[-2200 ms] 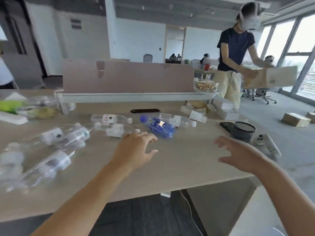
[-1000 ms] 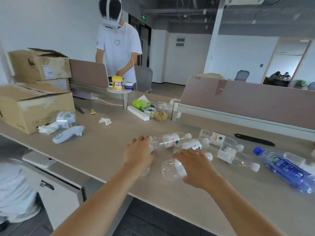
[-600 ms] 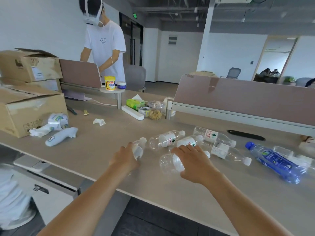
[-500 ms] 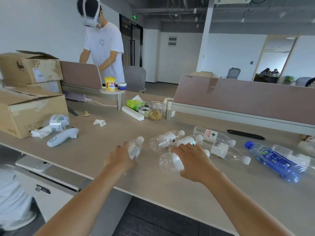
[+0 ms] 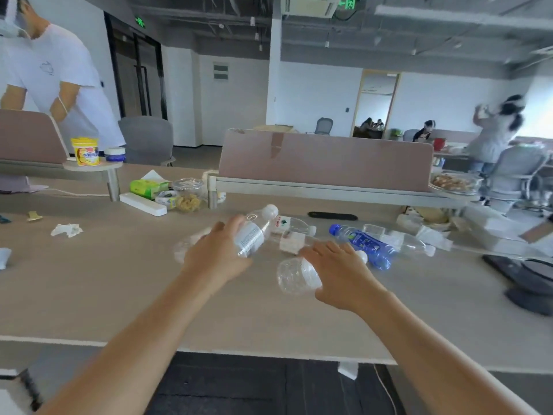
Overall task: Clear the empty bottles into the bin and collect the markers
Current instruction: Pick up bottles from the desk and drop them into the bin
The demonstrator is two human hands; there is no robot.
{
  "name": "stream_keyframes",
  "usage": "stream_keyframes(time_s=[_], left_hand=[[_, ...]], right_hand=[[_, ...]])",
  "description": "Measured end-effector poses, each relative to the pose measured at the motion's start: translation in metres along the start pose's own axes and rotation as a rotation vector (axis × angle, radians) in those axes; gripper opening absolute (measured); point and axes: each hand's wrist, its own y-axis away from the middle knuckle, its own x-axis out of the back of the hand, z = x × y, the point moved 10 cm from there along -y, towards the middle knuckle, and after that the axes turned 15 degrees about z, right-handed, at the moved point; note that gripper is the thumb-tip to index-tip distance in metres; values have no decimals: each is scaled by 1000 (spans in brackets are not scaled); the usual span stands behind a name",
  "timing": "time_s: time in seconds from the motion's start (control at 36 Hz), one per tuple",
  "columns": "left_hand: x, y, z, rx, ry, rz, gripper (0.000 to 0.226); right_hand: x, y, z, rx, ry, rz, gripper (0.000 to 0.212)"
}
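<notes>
Clear bottle (image 5: pixel 253 233), white-capped, its white label's print too blurred to read, is gripped tilted over the middle of the tabletop (image 5: pixel 119 295) by the left hand (image 5: pixel 215 257), while the right hand (image 5: pixel 341 275) clasps a second clear bottle (image 5: pixel 294 277) nearer the front edge, beside a blue bottle (image 5: pixel 366 244).

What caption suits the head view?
Left hand holds a capped bottle, right hand a second bottle; a blue bottle lies on the desk.

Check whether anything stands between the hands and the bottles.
Nothing visible does. The left hand grips a labelled bottle, and the right hand grips a second bottle beside it.
</notes>
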Motion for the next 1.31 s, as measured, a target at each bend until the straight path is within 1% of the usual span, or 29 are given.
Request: stream_keyframes(time_s=[0.14,0.28,0.36,0.42,0.5,0.67,0.83,0.89,1.0,1.08,1.17,1.31], left_hand=[[-58,25,109,-169,82,-94,81],[-116,73,227,-312,188,-232,88],[-144,112,296,-391,291,-321,94],[-160,142,340,-438,347,-391,95],[-181,191,399,-530,404,-485,94],[-227,291,488,-700,425,-658,88],[-279,372,541,-786,392,-830,83],[-293,388,550,-805,373,-852,81],[-310,392,562,-812,398,-802,73],[-313,383,564,-778,459,-784,63],[-311,374,559,-773,442,-772,56],[-306,354,542,-774,414,-738,53]], right_hand=[[21,81,92,-162,118,-48,75],[43,183,180,-361,184,-104,76],[61,252,220,-476,235,-121,70],[72,301,240,-554,256,-137,69],[83,373,262,-649,289,-182,73],[108,495,289,-852,315,-262,72],[119,578,295,-965,338,-369,70],[113,597,296,-979,354,-380,69],[92,618,300,-974,357,-401,70],[77,619,308,-962,362,-397,69],[56,613,317,-961,344,-392,68],[10,596,331,-987,326,-426,68]])
